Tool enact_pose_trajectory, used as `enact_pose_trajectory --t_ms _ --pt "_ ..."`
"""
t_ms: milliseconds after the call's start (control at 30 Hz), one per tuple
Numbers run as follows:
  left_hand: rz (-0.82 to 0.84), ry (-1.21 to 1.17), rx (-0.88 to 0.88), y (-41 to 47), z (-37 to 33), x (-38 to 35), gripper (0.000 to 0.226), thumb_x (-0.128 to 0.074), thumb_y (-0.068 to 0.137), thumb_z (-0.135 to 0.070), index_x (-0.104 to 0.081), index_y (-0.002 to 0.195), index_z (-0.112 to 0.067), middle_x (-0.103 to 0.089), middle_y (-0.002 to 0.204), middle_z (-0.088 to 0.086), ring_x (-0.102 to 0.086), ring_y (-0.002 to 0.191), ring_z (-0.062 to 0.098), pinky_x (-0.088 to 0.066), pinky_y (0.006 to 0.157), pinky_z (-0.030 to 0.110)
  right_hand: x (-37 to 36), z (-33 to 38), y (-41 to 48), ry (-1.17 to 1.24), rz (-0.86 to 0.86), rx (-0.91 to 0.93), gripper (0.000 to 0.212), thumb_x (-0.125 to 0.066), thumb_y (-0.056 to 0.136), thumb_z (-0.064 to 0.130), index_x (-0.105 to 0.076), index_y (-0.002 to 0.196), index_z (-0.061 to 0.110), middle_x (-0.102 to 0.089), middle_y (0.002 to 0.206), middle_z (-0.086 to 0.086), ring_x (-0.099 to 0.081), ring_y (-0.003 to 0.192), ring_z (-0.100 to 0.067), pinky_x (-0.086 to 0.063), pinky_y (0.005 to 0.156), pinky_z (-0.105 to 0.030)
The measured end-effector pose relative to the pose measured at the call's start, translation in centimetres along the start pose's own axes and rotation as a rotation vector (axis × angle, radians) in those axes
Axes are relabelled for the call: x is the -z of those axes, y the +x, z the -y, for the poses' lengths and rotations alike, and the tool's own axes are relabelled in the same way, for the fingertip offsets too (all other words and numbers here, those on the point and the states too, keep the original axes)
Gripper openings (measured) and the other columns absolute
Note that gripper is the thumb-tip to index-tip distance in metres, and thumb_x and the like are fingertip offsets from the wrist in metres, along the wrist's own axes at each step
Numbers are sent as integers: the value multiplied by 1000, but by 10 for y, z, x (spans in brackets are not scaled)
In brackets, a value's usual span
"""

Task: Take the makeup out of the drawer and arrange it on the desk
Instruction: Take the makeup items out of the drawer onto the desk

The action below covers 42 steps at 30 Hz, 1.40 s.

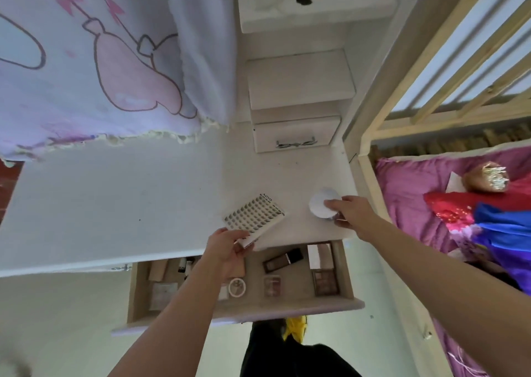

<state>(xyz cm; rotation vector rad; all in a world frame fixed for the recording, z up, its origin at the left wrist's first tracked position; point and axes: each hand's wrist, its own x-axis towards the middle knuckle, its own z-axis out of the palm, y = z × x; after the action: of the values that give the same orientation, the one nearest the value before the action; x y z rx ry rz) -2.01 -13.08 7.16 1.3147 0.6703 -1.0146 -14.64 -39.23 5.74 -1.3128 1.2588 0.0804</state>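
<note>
Seen from above, a smooth white desk (115, 204) has a shallow wooden drawer (344, 273) pulled open under its front edge at 6 o'clock.

The left hand (227, 250) grips the near corner of a flat rectangular lash tray (254, 221), with the thumb on top and the fingers curled beneath. The tray has neat rows of small dark lashes on white card and sits angled over the desk's front edge.

At 3 o'clock from the tray, and apart from it, the right hand (349, 213) pinches the side of a round white jar (323, 204). The jar is on the desk close to the right edge.

In the drawer lie a square brown palette (324, 281), a slim dark case (283, 259), a small pinkish palette (271, 286), a round white compact (237, 287) and pale boxes (163, 290).

Bare desk stretches broadly towards 9 o'clock. At 12 o'clock stands a small drawer unit (296, 135) with a metal handle. A soft printed cloth (86, 60) hangs at 10 o'clock. At 3 o'clock a pale wooden rail (370, 123) borders a bed (408, 204) with a purple cover.
</note>
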Motion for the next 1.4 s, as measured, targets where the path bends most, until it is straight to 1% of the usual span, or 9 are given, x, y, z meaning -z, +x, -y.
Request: enact_pose_trajectory --t_ms 300,467,567,800,933,1033,1133,1300,1400 --pt "-104 91 47 51 -2 -39 26 -66 79 13 -56 102 3 -63 110 22 -64 98 35 -58 71 40 -7 10 37 151 -105 -106 34 -77 82 12 -62 112 6 -63 98 -10 -57 73 -17 -53 58 -26" --pt "-121 453 62 58 -7 -48 23 -74 83 -10 -60 93 5 -64 76 23 -64 58 31 -60 54 39 -10 26 56 185 -147 -72 40 -77 82 9 -60 117 4 -62 110 -13 -63 90 -25 -57 66 -31" --pt "-101 697 47 59 -17 -50 29 -71 86 -23 -60 96 2 -68 74 20 -66 54 31 -60 54 39 -11 36 64 34 -221 -3 35 -76 81 14 -60 113 9 -64 112 -13 -66 97 -32 -59 80 -45" --pt "-117 1109 -35 61 -33 -49 41 -70 83 -45 -58 93 -7 -68 77 11 -66 53 26 -60 54 37 -10 50 69 -424 -232 181 46 -65 90 25 -56 133 12 -62 125 -12 -59 111 -32 -50 94 -42" --pt "-318 1420 -428 57 -42 -43 33 -65 84 -48 -53 94 -18 -60 97 -1 -59 83 17 -51 70 32 -9 55 69 -595 -216 218 52 -59 95 28 -46 142 10 -52 138 -16 -50 125 -34 -39 102 -38" --pt "-215 1520 -682 62 -46 -47 44 -65 85 -42 -51 123 -25 -47 121 1 -48 111 20 -46 87 35 -6 58 70 -679 -217 264 41 -57 96 25 -53 132 6 -58 127 -18 -55 115 -35 -43 95 -38" --pt "-99 1664 -666 67 -45 -59 64 -67 83 -42 -41 140 -30 -44 128 2 -44 117 22 -41 97 37 -3 58 71 -699 -200 308 45 -58 95 27 -51 135 9 -54 130 -17 -54 116 -34 -43 95 -37" --pt "-201 1550 -602 58 -27 -76 64 -66 84 -41 -38 141 -28 -45 119 2 -45 111 22 -45 86 35 2 52 70 -889 -62 450 87 -76 78 42 -29 149 26 -34 149 -5 -37 133 -28 -43 99 -45" --pt "-231 1456 -560 51 -13 -87 58 -60 89 -36 -37 141 -24 -46 116 3 -49 108 22 -44 84 32 4 51 76 -1032 -9 527 84 -77 79 35 -30 148 22 -39 146 -6 -39 130 -29 -45 96 -43"
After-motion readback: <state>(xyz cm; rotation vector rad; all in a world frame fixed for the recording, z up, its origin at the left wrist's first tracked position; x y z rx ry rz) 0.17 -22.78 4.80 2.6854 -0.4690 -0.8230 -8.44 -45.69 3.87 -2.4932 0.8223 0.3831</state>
